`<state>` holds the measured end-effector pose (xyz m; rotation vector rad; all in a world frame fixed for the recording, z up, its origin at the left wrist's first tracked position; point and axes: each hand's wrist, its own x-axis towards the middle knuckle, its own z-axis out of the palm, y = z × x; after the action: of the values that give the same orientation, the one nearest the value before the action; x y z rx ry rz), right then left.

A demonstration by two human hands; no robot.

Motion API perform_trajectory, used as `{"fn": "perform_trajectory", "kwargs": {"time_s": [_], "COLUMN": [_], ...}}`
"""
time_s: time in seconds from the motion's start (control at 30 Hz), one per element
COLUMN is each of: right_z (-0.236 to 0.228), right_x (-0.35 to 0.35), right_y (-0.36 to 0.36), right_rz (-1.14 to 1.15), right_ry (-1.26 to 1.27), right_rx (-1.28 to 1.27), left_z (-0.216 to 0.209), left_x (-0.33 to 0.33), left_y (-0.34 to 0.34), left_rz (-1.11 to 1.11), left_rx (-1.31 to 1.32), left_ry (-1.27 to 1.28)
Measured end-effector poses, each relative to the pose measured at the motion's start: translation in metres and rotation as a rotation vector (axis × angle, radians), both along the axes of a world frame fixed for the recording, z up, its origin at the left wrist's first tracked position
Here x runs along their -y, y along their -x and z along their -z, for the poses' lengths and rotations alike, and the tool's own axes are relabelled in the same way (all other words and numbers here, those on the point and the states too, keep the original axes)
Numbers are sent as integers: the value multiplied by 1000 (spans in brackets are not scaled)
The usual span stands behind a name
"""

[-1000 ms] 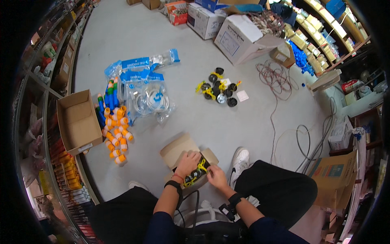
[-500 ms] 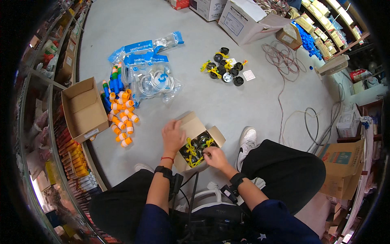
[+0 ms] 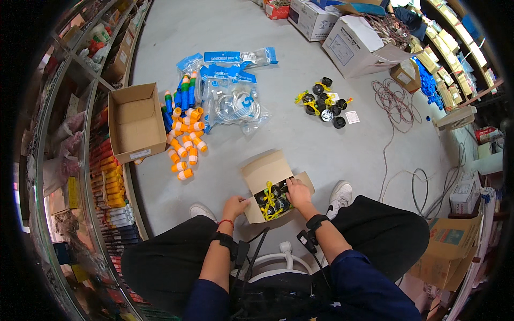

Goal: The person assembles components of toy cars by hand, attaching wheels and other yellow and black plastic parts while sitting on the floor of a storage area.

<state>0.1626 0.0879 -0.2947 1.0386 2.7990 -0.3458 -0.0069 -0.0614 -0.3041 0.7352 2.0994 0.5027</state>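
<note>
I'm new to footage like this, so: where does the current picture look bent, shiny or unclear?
Head view: the left shelf bows toward the dark rounded rim; head view: the clear plastic bag catches glints; head view: dark pieces in the small box blend together.

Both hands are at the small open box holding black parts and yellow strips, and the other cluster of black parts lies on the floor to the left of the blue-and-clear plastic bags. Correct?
Not quite: the head view shows that cluster of black parts to the right of the plastic bags. The rest holds.
</note>
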Motion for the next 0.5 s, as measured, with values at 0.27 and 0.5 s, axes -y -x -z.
{"fn": "perform_trajectory", "kwargs": {"time_s": [0.27, 0.5], "right_z": [8, 14], "right_x": [-6, 15], "right_y": [-3, 9], "right_rz": [107, 198], "right_ry": [-41, 7], "right_rx": [-25, -99], "left_z": [10, 39], "left_x": [-20, -2], "left_y": [-1, 4], "left_rz": [76, 40], "left_rx": [-23, -146], "left_ry": [-146, -178]}}
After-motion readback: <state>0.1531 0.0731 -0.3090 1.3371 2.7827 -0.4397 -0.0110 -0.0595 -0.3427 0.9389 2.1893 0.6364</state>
